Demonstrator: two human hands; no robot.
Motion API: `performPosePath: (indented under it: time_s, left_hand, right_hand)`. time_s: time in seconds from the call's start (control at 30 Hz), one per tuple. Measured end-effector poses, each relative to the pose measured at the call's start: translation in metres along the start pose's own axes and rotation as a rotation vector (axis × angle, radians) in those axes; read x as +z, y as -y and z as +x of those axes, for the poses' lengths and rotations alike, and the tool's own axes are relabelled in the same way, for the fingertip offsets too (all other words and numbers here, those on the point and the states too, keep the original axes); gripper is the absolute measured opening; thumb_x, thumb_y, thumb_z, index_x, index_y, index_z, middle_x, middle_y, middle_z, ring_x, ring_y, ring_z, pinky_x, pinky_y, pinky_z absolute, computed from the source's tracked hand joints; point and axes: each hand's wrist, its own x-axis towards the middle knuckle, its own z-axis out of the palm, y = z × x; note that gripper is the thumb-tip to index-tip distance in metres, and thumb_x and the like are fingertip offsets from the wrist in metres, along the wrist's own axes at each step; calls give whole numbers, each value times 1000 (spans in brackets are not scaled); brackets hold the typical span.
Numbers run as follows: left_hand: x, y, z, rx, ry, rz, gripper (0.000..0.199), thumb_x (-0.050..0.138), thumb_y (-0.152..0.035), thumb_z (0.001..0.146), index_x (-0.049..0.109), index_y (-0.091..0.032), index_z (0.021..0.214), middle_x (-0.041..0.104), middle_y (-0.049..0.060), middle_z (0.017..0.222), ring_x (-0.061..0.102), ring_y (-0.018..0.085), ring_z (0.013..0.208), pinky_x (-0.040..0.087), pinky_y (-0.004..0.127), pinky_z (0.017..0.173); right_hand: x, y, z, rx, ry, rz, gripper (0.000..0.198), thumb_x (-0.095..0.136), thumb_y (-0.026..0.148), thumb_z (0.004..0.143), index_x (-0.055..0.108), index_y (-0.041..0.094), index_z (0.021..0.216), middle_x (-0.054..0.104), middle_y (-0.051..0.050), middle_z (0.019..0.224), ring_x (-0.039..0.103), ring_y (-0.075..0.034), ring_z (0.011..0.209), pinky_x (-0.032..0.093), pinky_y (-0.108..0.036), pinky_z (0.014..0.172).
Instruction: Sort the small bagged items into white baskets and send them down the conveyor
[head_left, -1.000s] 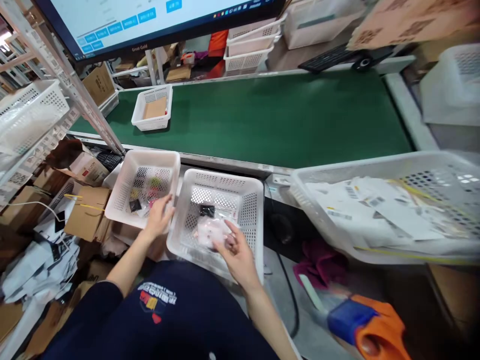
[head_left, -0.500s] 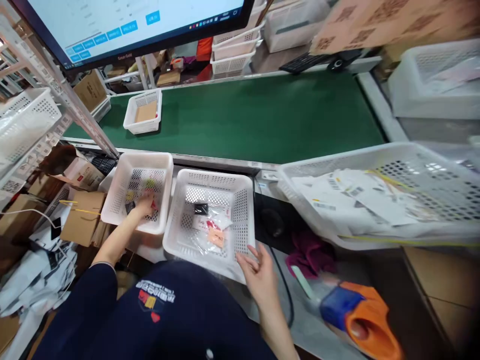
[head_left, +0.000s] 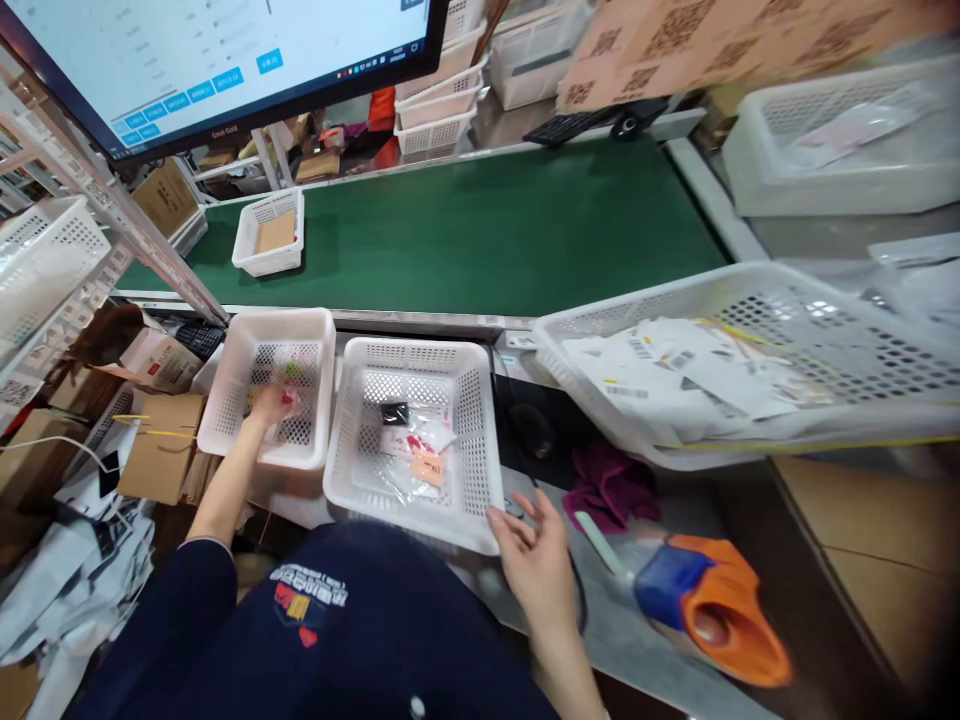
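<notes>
My left hand (head_left: pixel 268 405) is inside the left white basket (head_left: pixel 322 385), its fingers slightly blurred and closed at a small red-and-pink packet (head_left: pixel 288 398). A yellow-green item (head_left: pixel 292 371) lies just beyond those fingers, and the hand hides part of the basket floor. In the white basket (head_left: pixel 489 440) in the middle are a black item (head_left: pixel 394 413), clear plastic packets and an orange label (head_left: pixel 427 466). By that basket's front right corner is my right hand (head_left: pixel 536 550), open with the fingers apart and nothing in it; whether a fingertip touches the rim I cannot tell.
Beyond the baskets runs a green conveyor belt (head_left: pixel 465 230) carrying a small white basket (head_left: pixel 268 262). A monitor (head_left: pixel 262 120) overhangs the left. On the right are a large basket (head_left: pixel 862 380) of paper slips, a purple cloth (head_left: pixel 611 488) and an orange-and-blue tape dispenser (head_left: pixel 712 610).
My left hand has shifted slightly left in its basket, and the red-and-pink packet has moved with it. My right hand is a little farther from the middle basket. The whole view has shifted.
</notes>
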Motion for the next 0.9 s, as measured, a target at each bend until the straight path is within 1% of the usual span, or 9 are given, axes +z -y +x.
performPosePath:
  time_s: [0.1, 0.17, 0.3, 0.4, 0.47, 0.57, 0.73, 0.8, 0.9]
  left_hand:
    - [-2, -16, -1, -103, -211, -116, 55, 62, -17, 108, 47, -4, 160, 75, 26, 138, 76, 32, 123, 60, 47, 106]
    - [6, -34, -4, -89, -279, -197, 61, 61, -21, 111, 38, -8, 167, 68, 25, 151, 73, 27, 130, 59, 42, 112]
    - [24, -53, -12, 145, -130, -373, 96, 86, -34, 100, 31, -17, 177, 60, 22, 167, 63, 28, 151, 51, 41, 128]
    - [22, -32, -19, 19, 22, -221, 88, 79, -44, 105, 35, -19, 177, 39, 24, 184, 37, 35, 173, 41, 49, 137]
    - [18, -9, -25, -145, 104, -90, 87, 84, -45, 99, 45, -16, 171, 43, 28, 181, 37, 45, 172, 45, 57, 133]
    - [18, 16, -36, -274, 208, 9, 91, 98, -30, 81, 57, -8, 159, 63, 35, 159, 60, 55, 151, 54, 64, 120]
    - [20, 12, -43, -295, 195, 61, 30, 74, -24, 106, 72, -10, 132, 81, 17, 126, 78, 31, 122, 61, 54, 112]
    - [14, 1, -42, -244, 126, 33, 27, 61, -16, 111, 72, -11, 135, 81, 18, 131, 76, 28, 127, 60, 49, 115]
    - [7, -20, -37, -128, 32, -29, 45, 43, -6, 112, 68, -15, 148, 77, 15, 148, 71, 24, 140, 55, 38, 122]
  right_hand:
    - [6, -1, 0, -24, 17, -17, 120, 83, 87, 71, 42, 22, 164, 59, -29, 162, 80, -36, 116, 68, -52, 98]
    - [10, -2, 0, -39, 40, -44, 121, 81, 89, 71, 42, 22, 164, 59, -29, 162, 80, -37, 115, 68, -55, 100]
    - [11, -1, 0, -89, 83, -109, 117, 78, 88, 77, 41, 21, 165, 58, -31, 164, 81, -38, 114, 66, -60, 105]
    - [8, -2, 2, -103, 69, -112, 115, 78, 88, 79, 41, 22, 167, 58, -30, 164, 80, -39, 116, 66, -61, 106]
    - [6, -3, 3, -89, 56, -105, 117, 78, 88, 78, 40, 22, 167, 59, -29, 164, 80, -39, 116, 66, -61, 106]
    - [4, -6, 3, -60, 67, -97, 120, 78, 89, 77, 39, 20, 167, 58, -31, 164, 80, -40, 118, 66, -63, 107]
    - [5, -4, 2, -83, 68, -117, 111, 74, 88, 81, 44, 21, 164, 58, -30, 164, 80, -38, 116, 66, -60, 105]
    - [6, -1, 1, -92, 59, -122, 105, 74, 85, 83, 46, 22, 162, 58, -28, 165, 80, -37, 116, 67, -58, 104]
    - [8, 5, 0, -90, 56, -125, 102, 75, 83, 83, 49, 20, 160, 57, -29, 165, 80, -37, 117, 66, -58, 105]
